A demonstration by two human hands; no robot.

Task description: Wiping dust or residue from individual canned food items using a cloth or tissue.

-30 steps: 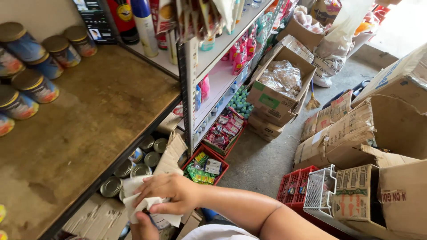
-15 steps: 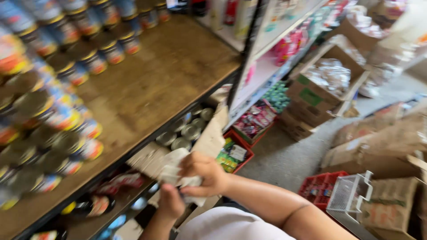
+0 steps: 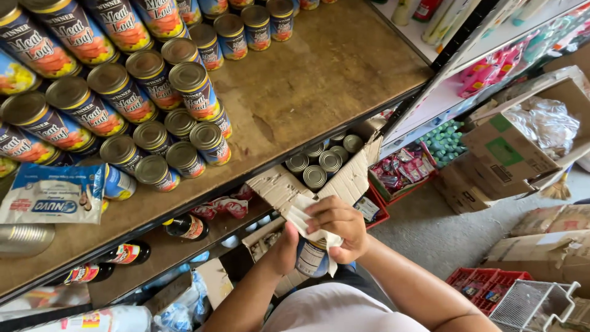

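Right hand: the right hand (image 3: 337,229) lay over the top of a can (image 3: 311,257), its fingers curled down on a white cloth (image 3: 305,220) pressed against the can's top, a hold that suited wiping it.
Left hand: the left hand (image 3: 284,247) was closed around the can's side from below, seemingly steadying it under the rubbing hand; its fingertips were hidden behind the can.
Can: upright between the two hands, close to the person's body, blue label showing beneath the cloth.
Cloth: bunched under the right hand, one end trailing down over the can's side.
Open carton: a cardboard box (image 3: 344,182) with torn flaps stood just beyond the hands, under the shelf edge, with more cans (image 3: 322,161) packed upright in it, lids showing; it sat within easy reach of the hands.
Shelf: the wooden shelf (image 3: 307,80) ran above and to the left of the hands; tall labelled cans (image 3: 129,92) stood in close rows on its left part, while the stretch nearest the hands was bare wood.
Lower shelf: dark bottles (image 3: 184,227) lay on their sides left of the hands.
Floor: a red crate (image 3: 479,289) and a wire basket (image 3: 534,304) sat to the right of the hands, well apart.
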